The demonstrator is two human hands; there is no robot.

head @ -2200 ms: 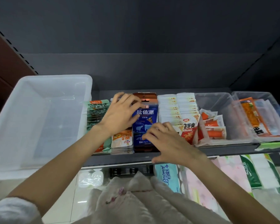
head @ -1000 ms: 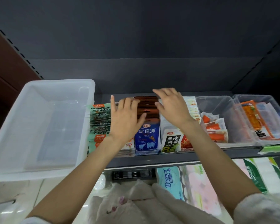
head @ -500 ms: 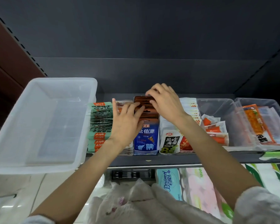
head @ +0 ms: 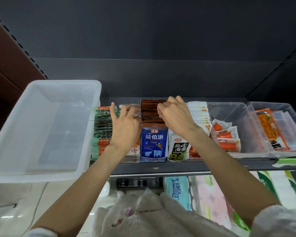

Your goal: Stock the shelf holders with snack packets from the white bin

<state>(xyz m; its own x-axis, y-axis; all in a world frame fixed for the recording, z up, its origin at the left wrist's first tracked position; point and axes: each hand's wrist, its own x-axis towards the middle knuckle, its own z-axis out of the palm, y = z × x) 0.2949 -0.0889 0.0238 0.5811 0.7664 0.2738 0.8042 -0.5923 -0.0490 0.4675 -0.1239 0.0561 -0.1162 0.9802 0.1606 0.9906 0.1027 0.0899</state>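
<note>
Fingers (head: pixel 161 110) on brown packets (head: pixel 150 106)

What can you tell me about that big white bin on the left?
The white bin is a large rectangular tub of cloudy, see-through plastic with a thick rolled rim and sloping walls. It sits open, without a lid, at the shelf's left end, its right wall close beside the green packets. No packets show inside; only glare on its floor. Neither hand touches it.

The right hand (head: pixel 175 117) hides the brown packets' (head: pixel 149 108) right edge (its fingertips curl from view).
</note>
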